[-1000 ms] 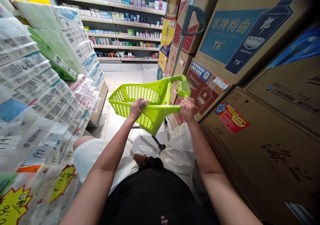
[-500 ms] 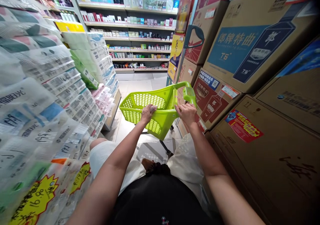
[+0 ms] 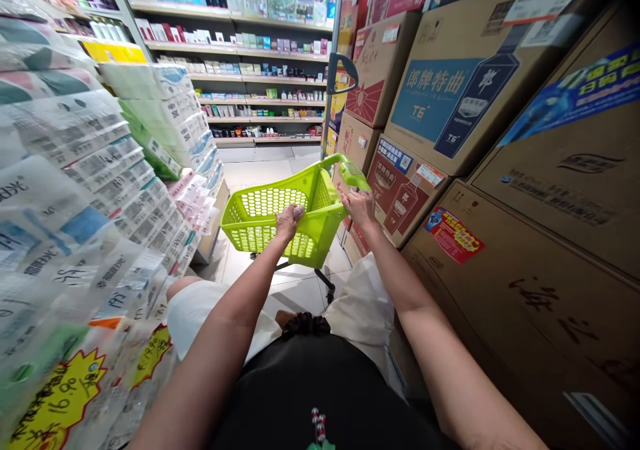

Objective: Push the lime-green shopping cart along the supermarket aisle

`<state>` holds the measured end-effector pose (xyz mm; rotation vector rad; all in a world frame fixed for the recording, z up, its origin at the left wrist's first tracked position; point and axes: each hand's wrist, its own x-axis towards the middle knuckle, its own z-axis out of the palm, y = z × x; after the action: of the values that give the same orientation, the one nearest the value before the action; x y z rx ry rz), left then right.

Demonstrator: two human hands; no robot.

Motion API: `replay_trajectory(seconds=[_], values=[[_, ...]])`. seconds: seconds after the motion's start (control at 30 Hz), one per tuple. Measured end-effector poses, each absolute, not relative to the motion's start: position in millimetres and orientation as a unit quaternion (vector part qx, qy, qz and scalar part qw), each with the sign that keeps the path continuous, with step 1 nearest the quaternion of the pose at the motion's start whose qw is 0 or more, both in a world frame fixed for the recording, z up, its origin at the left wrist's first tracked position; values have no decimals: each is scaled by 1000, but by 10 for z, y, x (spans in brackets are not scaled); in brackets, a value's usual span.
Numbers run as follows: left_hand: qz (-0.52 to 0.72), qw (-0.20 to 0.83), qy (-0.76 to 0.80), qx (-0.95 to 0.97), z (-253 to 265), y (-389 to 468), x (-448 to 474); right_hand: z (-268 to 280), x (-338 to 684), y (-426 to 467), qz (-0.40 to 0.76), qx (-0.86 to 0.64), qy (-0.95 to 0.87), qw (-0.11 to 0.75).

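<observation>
A lime-green plastic shopping cart (image 3: 315, 250) on dark wheeled legs stands crosswise in front of me, its perforated basket pointing left. My left hand (image 3: 287, 222) is closed over the near rim, about midway along the basket. Around the rim's right end, near the raised green handle, my right hand (image 3: 359, 205) is wrapped. The undersides of both hands' fingers are hidden. No goods show in the part of the basket I can see.
Wrapped tissue packs (image 3: 100, 130) are stacked along the left. Tall cardboard cartons (image 3: 530, 263) line the right side. A dark upright handle (image 3: 342, 75) rises beside them. Shelves of small boxed goods (image 3: 280, 53) cross the far end, beyond the pale tiled floor (image 3: 245, 173).
The cart and both hands have shifted a little left in view and turned slightly. The cartons on the right also sit farther left. Both hands keep their hold on the rim.
</observation>
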<state>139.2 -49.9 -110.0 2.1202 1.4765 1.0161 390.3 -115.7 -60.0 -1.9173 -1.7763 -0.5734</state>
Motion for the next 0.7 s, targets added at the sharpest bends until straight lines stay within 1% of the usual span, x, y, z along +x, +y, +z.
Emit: replay_trajectory(seconds=[0.2, 0.3, 0.47, 0.57, 0.7], values=[[379, 180, 484, 768, -1136, -623, 1357, -783, 3471, -1152, -213, -655, -696, 205], [364, 145, 508, 767, -1198, -566, 964, -838, 3469, -1146, -228, -649, -698, 199], [361, 81, 608, 703, -1344, -439, 200, -847, 3604, -1068, -224, -656, -694, 195], [382, 69, 609, 692, -1471, -511, 281, -895, 3482, -1001, -209, -668, -688, 194], [440, 45, 508, 739, -1697, -703, 701, -1050, 3211, -967, -183, -613, -752, 157]])
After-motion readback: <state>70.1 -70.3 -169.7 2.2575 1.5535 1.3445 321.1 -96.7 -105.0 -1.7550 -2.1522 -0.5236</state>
